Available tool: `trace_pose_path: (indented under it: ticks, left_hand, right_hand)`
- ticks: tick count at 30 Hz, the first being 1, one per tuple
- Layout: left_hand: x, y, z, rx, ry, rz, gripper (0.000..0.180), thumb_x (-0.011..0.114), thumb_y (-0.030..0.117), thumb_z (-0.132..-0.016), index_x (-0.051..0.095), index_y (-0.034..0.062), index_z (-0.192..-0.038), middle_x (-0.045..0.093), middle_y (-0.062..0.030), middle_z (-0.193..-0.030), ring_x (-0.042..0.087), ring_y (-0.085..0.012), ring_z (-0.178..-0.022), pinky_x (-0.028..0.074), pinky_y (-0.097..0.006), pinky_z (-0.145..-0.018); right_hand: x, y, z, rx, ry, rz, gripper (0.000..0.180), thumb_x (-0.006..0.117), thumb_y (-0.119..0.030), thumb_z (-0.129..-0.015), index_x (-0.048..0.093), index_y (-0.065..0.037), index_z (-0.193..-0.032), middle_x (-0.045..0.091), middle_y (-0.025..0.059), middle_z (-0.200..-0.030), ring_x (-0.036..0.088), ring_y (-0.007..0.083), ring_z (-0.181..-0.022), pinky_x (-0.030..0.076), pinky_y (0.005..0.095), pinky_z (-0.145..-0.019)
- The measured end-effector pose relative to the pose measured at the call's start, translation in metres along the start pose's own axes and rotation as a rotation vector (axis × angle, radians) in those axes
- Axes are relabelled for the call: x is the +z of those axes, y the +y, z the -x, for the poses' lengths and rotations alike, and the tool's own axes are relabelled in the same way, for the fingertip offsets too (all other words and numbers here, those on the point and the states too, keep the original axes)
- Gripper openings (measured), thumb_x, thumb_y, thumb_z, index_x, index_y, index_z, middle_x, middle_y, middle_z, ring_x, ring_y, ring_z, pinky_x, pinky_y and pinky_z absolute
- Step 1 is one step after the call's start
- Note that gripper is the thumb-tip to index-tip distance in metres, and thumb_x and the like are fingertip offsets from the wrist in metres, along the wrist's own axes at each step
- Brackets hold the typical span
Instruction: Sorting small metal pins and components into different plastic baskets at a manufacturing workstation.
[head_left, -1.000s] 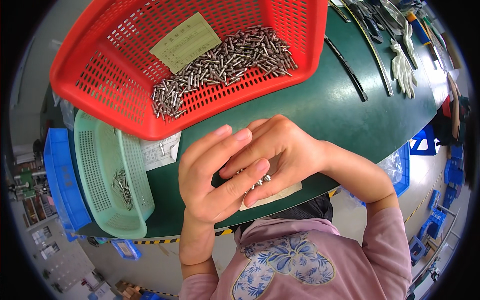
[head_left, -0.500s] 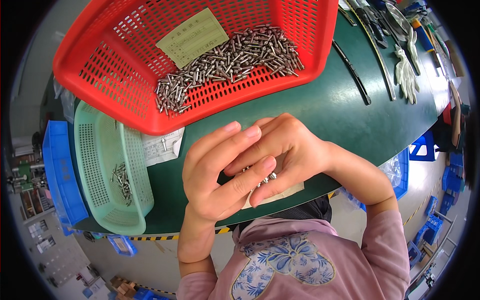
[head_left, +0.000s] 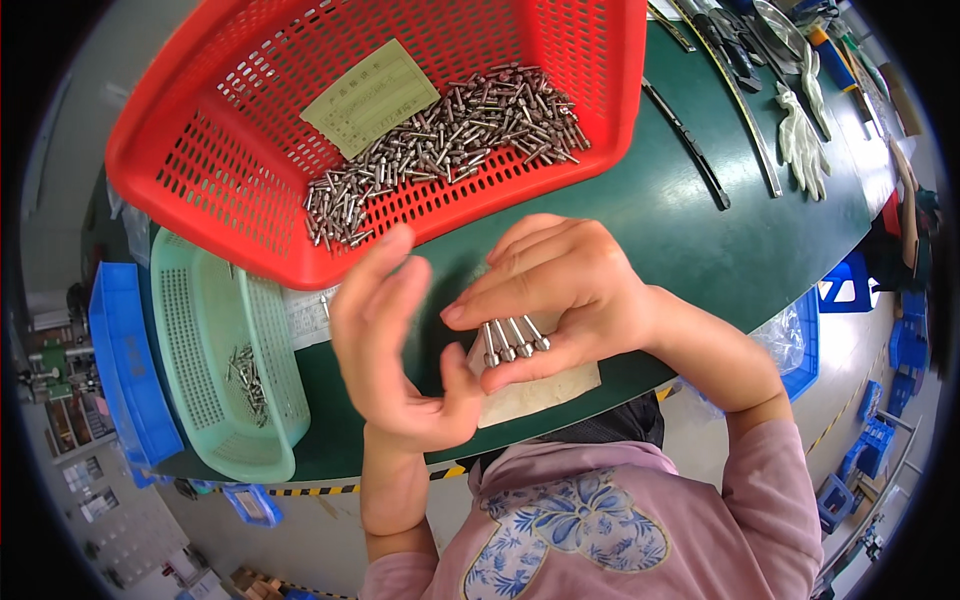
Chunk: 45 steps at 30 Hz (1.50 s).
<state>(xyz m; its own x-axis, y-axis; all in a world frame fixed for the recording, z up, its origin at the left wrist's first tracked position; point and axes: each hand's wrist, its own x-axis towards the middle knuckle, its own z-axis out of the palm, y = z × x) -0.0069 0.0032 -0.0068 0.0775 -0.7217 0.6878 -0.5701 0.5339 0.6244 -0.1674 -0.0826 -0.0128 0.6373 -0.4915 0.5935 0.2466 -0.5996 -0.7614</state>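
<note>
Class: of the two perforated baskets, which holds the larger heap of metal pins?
The red basket: its metal pins spread in a broad heap, while the pale green basket at left shows only a small cluster.

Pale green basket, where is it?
The pale green basket is on the head view's left, between the blue bin and the left hand, below the red basket.

A dusty-pink, softly creased shirt (head_left: 690, 505) with short sleeves (head_left: 778, 485) clothes the torso, its front bearing a pale-edged, blue-and-white leafy print (head_left: 635, 545) with a bow (head_left: 570, 518). Black cloth (head_left: 628, 425) shows just beyond the hem (head_left: 570, 446); both forearms (head_left: 720, 352) are bare.
</note>
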Motion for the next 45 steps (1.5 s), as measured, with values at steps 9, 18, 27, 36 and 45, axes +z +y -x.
trace_pose_path:
  ticks: [9, 18, 27, 36, 45]
  left_hand:
    - [-0.014, 0.010, 0.003, -0.807, -0.142, 0.701, 0.024, 0.050, 0.012, -0.083, 0.061, -0.0081, -0.088, 0.058, -0.0167, -0.102, 0.056, -0.0215, -0.094, 0.043, -0.031, -0.082]
    - [-0.012, 0.013, 0.009, -0.915, -0.240, 0.890, 0.033, 0.048, 0.017, -0.088, 0.063, -0.0108, -0.097, 0.061, -0.0178, -0.106, 0.056, -0.0230, -0.101, 0.041, -0.034, -0.088]
    - [-0.006, 0.014, 0.015, -0.873, -0.339, 1.077, 0.021, 0.058, 0.003, -0.089, 0.061, -0.0092, -0.106, 0.063, -0.0098, -0.102, 0.058, -0.0113, -0.094, 0.045, -0.023, -0.078]
    - [-0.005, 0.015, 0.017, -0.909, -0.305, 1.032, 0.020, 0.061, 0.006, -0.089, 0.064, -0.0091, -0.102, 0.065, -0.0068, -0.094, 0.058, -0.0090, -0.086, 0.045, -0.021, -0.071]
    - [-0.004, 0.017, 0.013, -0.944, -0.313, 1.075, 0.021, 0.060, 0.004, -0.089, 0.064, -0.0087, -0.106, 0.066, -0.0111, -0.101, 0.061, -0.0139, -0.095, 0.049, -0.025, -0.082]
  right_hand:
    - [0.000, 0.000, -0.003, -0.158, 0.128, 0.236, 0.038, 0.082, -0.029, -0.062, 0.071, -0.010, -0.093, 0.070, 0.0014, -0.088, 0.064, 0.0218, -0.071, 0.048, 0.0333, -0.066]
    - [0.003, 0.002, -0.003, -0.181, 0.123, 0.242, 0.036, 0.082, -0.027, -0.063, 0.070, -0.010, -0.092, 0.070, 0.0014, -0.088, 0.064, 0.0211, -0.073, 0.047, 0.0333, -0.066]
    - [0.004, 0.005, 0.000, -0.164, 0.005, 0.264, 0.032, 0.077, -0.029, -0.072, 0.070, -0.008, -0.095, 0.071, 0.0040, -0.094, 0.068, 0.0181, -0.080, 0.048, 0.0355, -0.073]
    - [0.005, 0.005, 0.001, -0.168, -0.012, 0.283, 0.030, 0.073, -0.030, -0.077, 0.070, -0.008, -0.096, 0.071, 0.0047, -0.095, 0.067, 0.0181, -0.081, 0.047, 0.0348, -0.075]
    - [0.004, 0.007, 0.001, -0.126, -0.021, 0.258, 0.039, 0.074, -0.033, -0.075, 0.070, -0.005, -0.102, 0.071, 0.0070, -0.096, 0.067, 0.0203, -0.079, 0.048, 0.0354, -0.073]
